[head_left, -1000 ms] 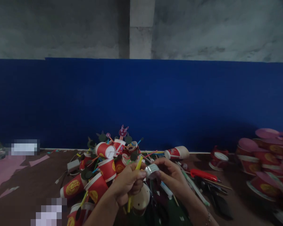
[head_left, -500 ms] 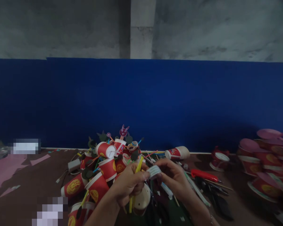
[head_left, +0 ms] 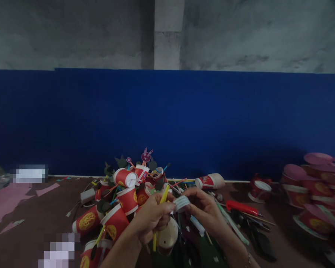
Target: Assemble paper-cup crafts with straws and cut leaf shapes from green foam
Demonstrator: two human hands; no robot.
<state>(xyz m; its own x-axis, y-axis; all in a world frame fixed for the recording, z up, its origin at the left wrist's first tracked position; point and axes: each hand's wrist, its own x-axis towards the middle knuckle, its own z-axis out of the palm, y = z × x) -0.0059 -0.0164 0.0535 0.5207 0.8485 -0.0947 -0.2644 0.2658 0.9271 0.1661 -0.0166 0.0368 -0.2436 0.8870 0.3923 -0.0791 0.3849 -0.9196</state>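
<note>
Blue board [head_left: 167,123] stands behind the brown desk [head_left: 44,212], with grey concrete wall [head_left: 72,33] above. At the far left lies pink paper [head_left: 5,201], then a white plug box [head_left: 88,196] beside a heap of red paper cups [head_left: 127,201] (a rabbit cutout [head_left: 146,155] sticks up at the back). Next comes the left hand [head_left: 152,216], closed around a yellow straw [head_left: 165,194], its thumb at the edge of a tape roll [head_left: 182,203]. Between both hands, above a pale upturned cup [head_left: 169,235], the roll is pinched in the fingers of the right hand [head_left: 203,208]. Some nested cups [head_left: 209,181] lie on their side behind it. Farther right are a red-handled tool [head_left: 242,207], a red-and-white cup [head_left: 259,190] and more red cups topped with pink discs [head_left: 319,158].
</note>
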